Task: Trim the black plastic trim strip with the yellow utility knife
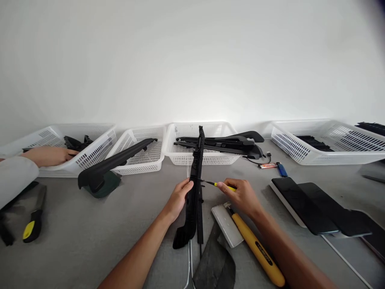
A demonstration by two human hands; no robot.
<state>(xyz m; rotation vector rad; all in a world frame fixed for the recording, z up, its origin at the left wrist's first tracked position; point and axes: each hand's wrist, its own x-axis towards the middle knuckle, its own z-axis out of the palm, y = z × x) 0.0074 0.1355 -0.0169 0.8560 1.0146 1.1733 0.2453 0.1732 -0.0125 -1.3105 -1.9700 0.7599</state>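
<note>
My left hand (pixel 177 200) is closed around a long black plastic trim piece (pixel 192 208). The piece points away from me, its wider curved end nearest me. In my right hand (pixel 242 196) is a slim yellow-and-black tool with a thin pointed tip (pixel 211 183), perhaps a craft knife or deburring tool. Its tip reaches the right edge of the trim piece, near my left thumb; whether it touches cannot be made out. A narrow black strip (pixel 200 224) lies just right of the piece. Below my right hand are a yellow-handled tool (pixel 258 251) and a whitish block (pixel 227 225).
White baskets stand along the wall; the middle basket (pixel 207 160) bears several black trim pieces (pixel 222 144). Another trim piece (pixel 117 161) leans on a basket. At left, another person's hand (pixel 51 155) reaches into a basket, near a knife (pixel 33 224). Phones (pixel 303 204) lie right.
</note>
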